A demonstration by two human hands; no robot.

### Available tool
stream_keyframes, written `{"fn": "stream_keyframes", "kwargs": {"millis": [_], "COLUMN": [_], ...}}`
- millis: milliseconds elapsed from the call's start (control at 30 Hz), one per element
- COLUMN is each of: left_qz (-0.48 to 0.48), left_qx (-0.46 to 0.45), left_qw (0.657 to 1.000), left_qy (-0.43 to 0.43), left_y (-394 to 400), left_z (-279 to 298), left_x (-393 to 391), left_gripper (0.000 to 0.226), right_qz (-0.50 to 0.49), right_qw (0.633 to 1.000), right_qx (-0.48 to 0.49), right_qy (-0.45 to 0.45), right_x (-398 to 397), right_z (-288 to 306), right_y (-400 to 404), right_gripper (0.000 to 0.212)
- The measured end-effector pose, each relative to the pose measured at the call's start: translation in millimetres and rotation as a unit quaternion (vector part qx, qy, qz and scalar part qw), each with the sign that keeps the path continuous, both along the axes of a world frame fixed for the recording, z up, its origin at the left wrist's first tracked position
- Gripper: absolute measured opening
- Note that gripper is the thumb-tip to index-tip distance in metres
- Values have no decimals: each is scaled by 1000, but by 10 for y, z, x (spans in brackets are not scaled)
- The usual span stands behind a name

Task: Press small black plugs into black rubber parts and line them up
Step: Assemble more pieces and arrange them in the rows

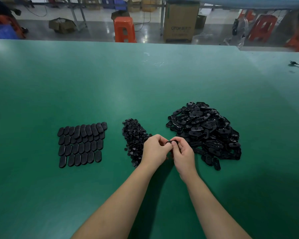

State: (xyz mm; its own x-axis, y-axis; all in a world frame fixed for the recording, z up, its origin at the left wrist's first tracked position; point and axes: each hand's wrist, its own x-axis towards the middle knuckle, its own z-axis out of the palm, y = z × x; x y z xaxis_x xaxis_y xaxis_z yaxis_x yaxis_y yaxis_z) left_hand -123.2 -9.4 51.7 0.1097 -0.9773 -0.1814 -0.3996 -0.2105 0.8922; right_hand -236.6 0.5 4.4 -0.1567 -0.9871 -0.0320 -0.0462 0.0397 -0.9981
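both hands are up off the green table (pixel 110 80), meeting just between the two loose heaps. the left hand (pixel 154 150) and the right hand (pixel 182 155) have their fingers curled in tight around one black rubber part (pixel 170 142), pinched between them; only its top edge shows. i can't tell whether a plug is already sitting in it, since the fingers hide that.

the heap of small plugs (pixel 134 135) lies just behind the left hand, and the big pile of unfilled rubber parts (pixel 204 130) is beside the right. well off to the left are the finished ones (pixel 81 144), laid flat in overlapping rows.

this looks like the pressing step. to do it well, i'd say hold the part steady with one hand, seat the plug square over its hole and push with the thumb until it sits flush, not cocked. rubber gives, so support it from underneath. then it goes at the end of the nearest row, same way round as its neighbours, without nudging them.
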Motion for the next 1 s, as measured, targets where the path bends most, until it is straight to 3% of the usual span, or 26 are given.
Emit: {"fn": "stream_keyframes", "kwargs": {"millis": [200,433,533,733,833,1000], "left_qz": [-18,-77,-110,-167,-110,86], "left_qx": [-28,-104,-158,-254,-256,-178], "left_qw": [999,984,962,899,910,925], "left_qy": [-13,-126,-193,-316,-306,-324], "left_y": [10,10,22,41,28,-61], "left_z": [5,-41,-58,-73,-38,10], "left_x": [-1,31,46,198,416,1221], "left_gripper": [6,7,27,20,19,20], "right_qz": [-11,-18,-21,-27,-26,-10], "right_qw": [1000,998,998,1000,1000,999], "right_qx": [-13,-19,-14,3,3,2], "right_qy": [0,53,52,7,-10,37], "right_x": [-3,5,12,30,47,43], "right_z": [-1,-30,-15,32,56,76], "right_y": [-2,-21,-18,6,19,42], "right_gripper": [17,22,20,22,18,17]}}
